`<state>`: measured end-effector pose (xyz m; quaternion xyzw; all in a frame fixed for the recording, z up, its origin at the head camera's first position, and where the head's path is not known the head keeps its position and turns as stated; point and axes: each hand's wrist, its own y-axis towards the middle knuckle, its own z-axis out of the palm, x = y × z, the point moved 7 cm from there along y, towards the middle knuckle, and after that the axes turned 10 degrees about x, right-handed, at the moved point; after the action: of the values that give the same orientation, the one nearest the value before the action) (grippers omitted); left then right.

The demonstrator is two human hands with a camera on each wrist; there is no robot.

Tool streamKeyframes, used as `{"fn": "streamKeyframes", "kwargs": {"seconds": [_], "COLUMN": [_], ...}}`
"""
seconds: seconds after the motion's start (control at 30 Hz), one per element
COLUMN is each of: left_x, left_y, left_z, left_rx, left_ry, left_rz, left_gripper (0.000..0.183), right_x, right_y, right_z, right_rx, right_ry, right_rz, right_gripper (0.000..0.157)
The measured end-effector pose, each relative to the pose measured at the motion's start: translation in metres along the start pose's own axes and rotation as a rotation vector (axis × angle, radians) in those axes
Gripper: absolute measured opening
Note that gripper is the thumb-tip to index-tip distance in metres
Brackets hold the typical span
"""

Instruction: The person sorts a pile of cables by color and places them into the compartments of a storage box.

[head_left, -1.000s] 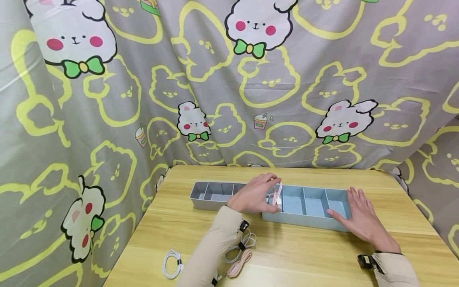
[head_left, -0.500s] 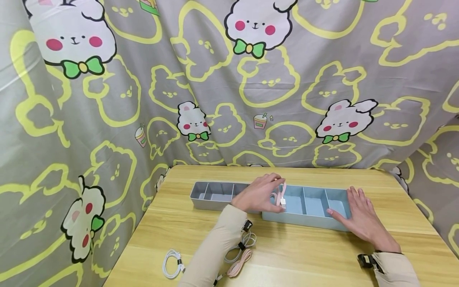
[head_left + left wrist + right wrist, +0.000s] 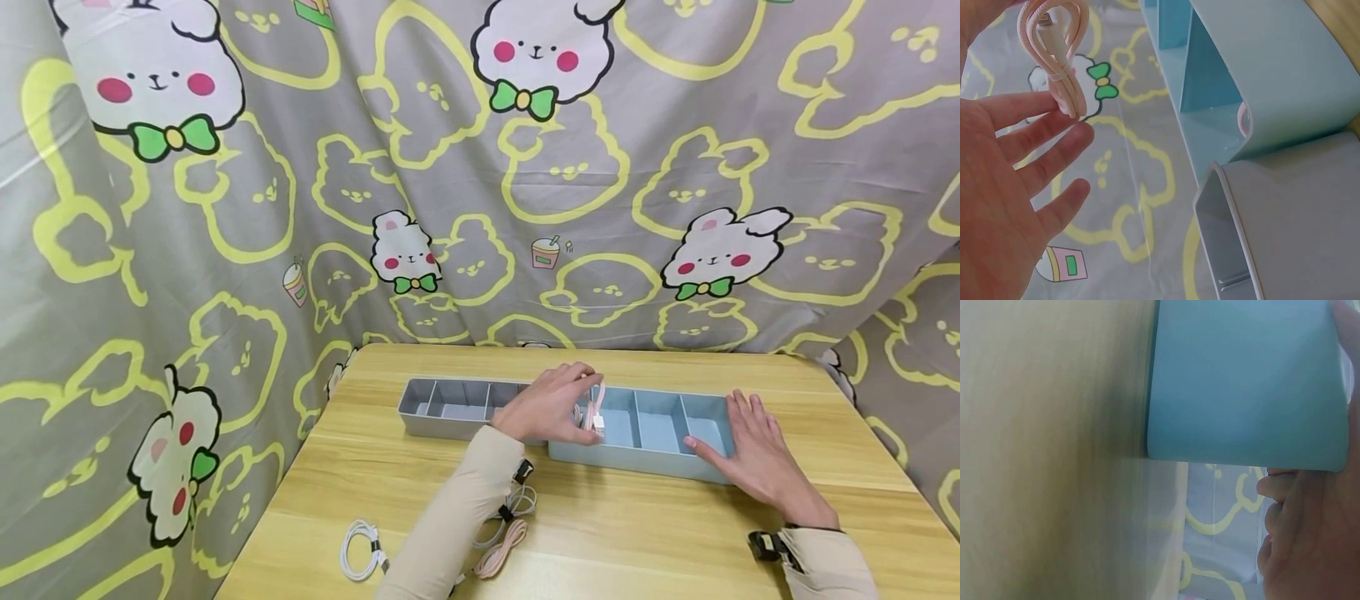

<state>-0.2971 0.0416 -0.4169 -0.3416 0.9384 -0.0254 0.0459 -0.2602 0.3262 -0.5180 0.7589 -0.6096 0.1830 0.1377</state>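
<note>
My left hand (image 3: 551,406) pinches a coiled pink charging cable (image 3: 1060,59) between thumb and fingertips, over the left part of a light blue divided box (image 3: 637,460). In the head view its white USB plug (image 3: 598,424) hangs down beside the thumb. The other fingers are spread in the left wrist view. Part of a pink loop (image 3: 1243,119) shows inside the box's end compartment. My right hand (image 3: 761,454) rests at the box's right end, fingers extended at the far corner and thumb over the front rim. The right wrist view shows the box's end wall (image 3: 1247,381).
A grey divided box (image 3: 442,427) adjoins the blue one on the left, partly behind my left hand. Nearer on the wooden table (image 3: 645,542) lie a white coiled cable (image 3: 360,552), a grey one (image 3: 525,500) and a pink one (image 3: 502,550). A patterned curtain (image 3: 465,167) hangs behind.
My left hand has shifted a little to the right along the blue box, carrying the pink charging cable. The right hand and both boxes stay in place.
</note>
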Motion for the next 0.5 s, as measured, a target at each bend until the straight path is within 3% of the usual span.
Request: {"fn": "streamKeyframes", "kwargs": {"seconds": [0.5], "left_x": [-0.007], "left_y": [0.011], "left_z": [0.005], "left_rx": [0.014], "left_ry": [0.021], "left_rz": [0.014], "left_gripper": [0.090], "right_x": [0.001], "right_y": [0.000], "right_z": [-0.002], "right_rx": [-0.023], "right_ry": [-0.008], "right_rz": [-0.013], "right_gripper": [0.108]}}
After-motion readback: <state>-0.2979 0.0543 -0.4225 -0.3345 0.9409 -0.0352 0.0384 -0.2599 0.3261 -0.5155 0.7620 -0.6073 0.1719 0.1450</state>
